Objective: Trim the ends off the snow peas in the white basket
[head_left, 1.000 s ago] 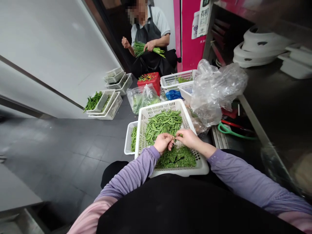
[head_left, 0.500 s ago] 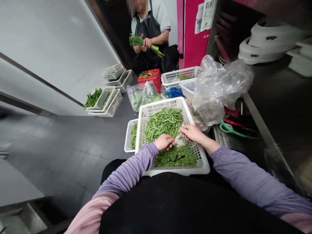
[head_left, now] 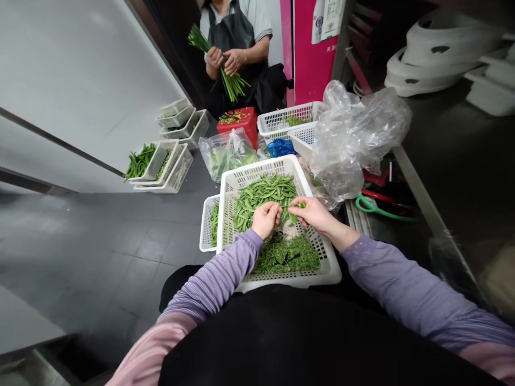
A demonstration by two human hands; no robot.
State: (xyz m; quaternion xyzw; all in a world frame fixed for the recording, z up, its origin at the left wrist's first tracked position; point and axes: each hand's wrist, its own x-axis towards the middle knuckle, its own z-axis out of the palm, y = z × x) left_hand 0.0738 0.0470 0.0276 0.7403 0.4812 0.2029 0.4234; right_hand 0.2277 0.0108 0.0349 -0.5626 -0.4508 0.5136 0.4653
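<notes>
Slender, flat green pods (head_left: 265, 190) are heaped just beyond the two bare hands, in the far half of a large, rectangular white plastic basket with slotted walls (head_left: 332, 268), over which both hands are held, near each other but apart. By the right hand (head_left: 311, 213), what appears to be a single green pod (head_left: 293, 219) is gripped between thumb and fingers. The left hand (head_left: 265, 219) is curled, its thumb drawn against the fingertips; whether anything is pinched there cannot be told. On the body side of the hands, a dense pile of fine green scraps (head_left: 300, 254) is spread in the same basket. To the left of the left hand, more pods are held in a smaller white plastic basket (head_left: 204, 225). Well beyond both hands, a bunch of long green stems (head_left: 235, 86) is grasped by a co-worker in a dark apron (head_left: 231, 29).

Clean work is judged to be best served by a light pinch close to the pod's end, so that its flesh is not crushed, with any pull made along the edge. Scraps are best released low over the near pile, so that the heap beyond the fingers is left unmixed.
</notes>
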